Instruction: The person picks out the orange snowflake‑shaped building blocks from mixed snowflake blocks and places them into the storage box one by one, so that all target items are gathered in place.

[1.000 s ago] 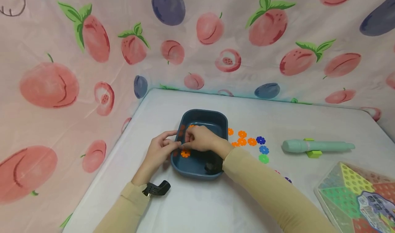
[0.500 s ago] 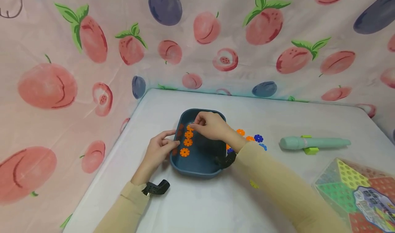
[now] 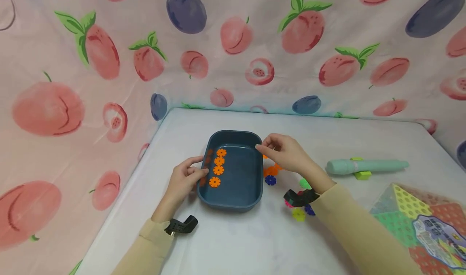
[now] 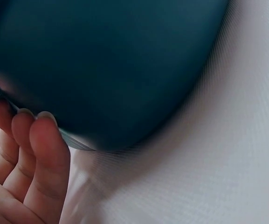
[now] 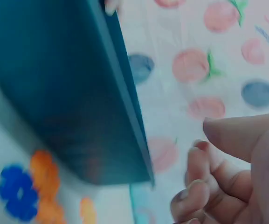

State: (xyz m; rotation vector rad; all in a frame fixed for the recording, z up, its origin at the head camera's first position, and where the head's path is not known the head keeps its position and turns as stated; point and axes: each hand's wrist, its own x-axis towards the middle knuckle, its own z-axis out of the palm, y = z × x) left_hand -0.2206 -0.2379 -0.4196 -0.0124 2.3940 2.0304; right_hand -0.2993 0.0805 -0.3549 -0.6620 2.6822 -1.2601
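Observation:
My left hand grips the left rim of a dark blue rectangular tray, thumb on the rim. Its fingertips press against the tray's outer wall in the left wrist view. A column of several orange flower-shaped plastic discs runs along the left side of the tray floor. My right hand hovers by the tray's right rim, fingers loosely curled. In the right wrist view, nothing shows between its thumb and fingers. Beneath it lie more orange discs, partly hidden, beside a dark blue disc.
Yellow, pink, green and purple discs lie to the right, partly behind my right wrist. Farther right, a pale green stick-like object rests across a lime-green support. A clear case with coloured panels stands at the front right.
My right hand has let go of the top orange disc in the column and moved right, out of the tray and past its right rim. The left hand keeps its hold.

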